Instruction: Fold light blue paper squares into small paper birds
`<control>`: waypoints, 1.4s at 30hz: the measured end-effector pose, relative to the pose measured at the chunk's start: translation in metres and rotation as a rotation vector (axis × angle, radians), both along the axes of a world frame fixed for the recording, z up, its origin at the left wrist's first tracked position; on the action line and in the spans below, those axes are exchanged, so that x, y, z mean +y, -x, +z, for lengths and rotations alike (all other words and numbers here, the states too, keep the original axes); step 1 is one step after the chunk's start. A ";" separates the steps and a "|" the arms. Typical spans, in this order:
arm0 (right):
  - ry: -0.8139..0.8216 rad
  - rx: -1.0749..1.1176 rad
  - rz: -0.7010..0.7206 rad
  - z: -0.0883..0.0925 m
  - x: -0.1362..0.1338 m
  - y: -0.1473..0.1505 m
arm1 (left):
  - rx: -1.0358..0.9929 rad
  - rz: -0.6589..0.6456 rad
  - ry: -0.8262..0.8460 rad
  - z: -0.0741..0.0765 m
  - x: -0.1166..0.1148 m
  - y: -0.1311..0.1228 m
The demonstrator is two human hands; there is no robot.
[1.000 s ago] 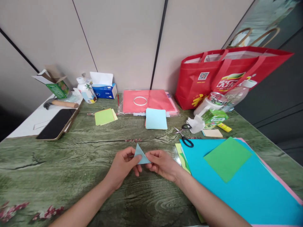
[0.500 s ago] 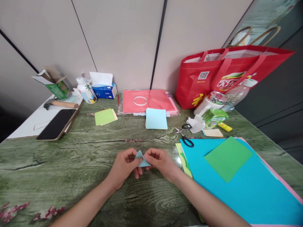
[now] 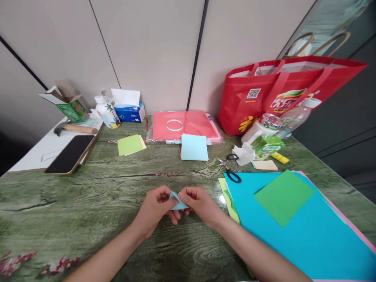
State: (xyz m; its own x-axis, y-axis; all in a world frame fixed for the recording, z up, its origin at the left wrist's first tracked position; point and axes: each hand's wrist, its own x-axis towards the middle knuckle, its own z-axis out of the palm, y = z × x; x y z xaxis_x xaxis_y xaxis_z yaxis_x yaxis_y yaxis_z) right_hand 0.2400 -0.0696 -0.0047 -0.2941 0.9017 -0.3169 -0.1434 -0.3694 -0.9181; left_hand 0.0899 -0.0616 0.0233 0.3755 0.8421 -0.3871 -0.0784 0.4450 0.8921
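A small folded piece of light blue paper (image 3: pixel 179 205) is held up between my two hands, over the middle of the table. My left hand (image 3: pixel 157 207) pinches its left side between thumb and fingers. On the other side, my right hand (image 3: pixel 198 201) grips the right corner, thumb on top. One flap of the paper stands slightly open between the thumbs. Fingers cover part of its edges. Beyond the hands lies a stack of light blue square sheets (image 3: pixel 194 147), partly on a plastic packet of red paper (image 3: pixel 190 125).
Black-handled scissors (image 3: pixel 232 168) lie right of the stack. Large blue sheets (image 3: pixel 282 243) with a green square (image 3: pixel 284 197) on top cover the right. Green-yellow notes (image 3: pixel 129 145), a phone (image 3: pixel 70 154) and a hammer (image 3: pixel 76 128) are left. A red bag (image 3: pixel 249 102) stands behind.
The folded paper has gone from a neat pointed triangle to a shape with a lifted flap. Both hands have shifted very slightly, and my right thumb sits further over the paper.
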 end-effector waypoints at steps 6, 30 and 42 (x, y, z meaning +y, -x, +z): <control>-0.101 -0.075 -0.032 0.003 0.000 -0.002 | -0.004 -0.025 0.033 0.004 0.002 0.001; -0.085 -0.127 -0.066 0.000 -0.001 0.001 | 0.051 0.098 -0.031 0.003 0.006 0.001; -0.143 0.015 -0.196 0.001 0.000 0.001 | 0.045 0.094 0.014 -0.002 0.005 -0.001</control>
State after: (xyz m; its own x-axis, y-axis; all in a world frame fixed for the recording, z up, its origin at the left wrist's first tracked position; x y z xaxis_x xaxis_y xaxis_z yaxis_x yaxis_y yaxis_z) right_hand 0.2387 -0.0699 -0.0039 -0.1125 0.9774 -0.1789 -0.2142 -0.1997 -0.9562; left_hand 0.0908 -0.0571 0.0217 0.2767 0.8672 -0.4140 -0.0808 0.4503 0.8892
